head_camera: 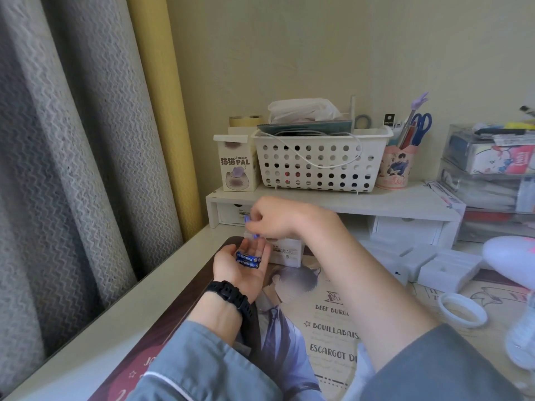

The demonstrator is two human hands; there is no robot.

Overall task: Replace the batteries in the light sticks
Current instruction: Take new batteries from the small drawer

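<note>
Blue and printed with white lettering, two batteries (248, 260) lie side by side across the upturned left hand (240, 267), where palm meets fingers. That grip is spread and only gently cupped, so it acts as a tray rather than a clamp, probably to keep the cells from rolling off onto the surface (139, 287). Just above it the right hand (278, 218) hangs with its wrist bent down, its grip pinching a small blue-violet scrap (248, 224) between thumb and fingertips. The scrap is too blurred to name, though it may be wrapping peeled from the cells, or a third cell. It sits directly over the left fingertips, close to the batteries but not touching them. This looks like the preparation stage, with fresh cells being readied before any go in. A pale lilac rounded shape (506, 256) at the right edge, well apart from both hands, is likely a light stick's head. White moulded packing pieces (445, 267) and a white ring (460, 311) lie between it and the printed mat (333, 328) under the forearms.
</note>
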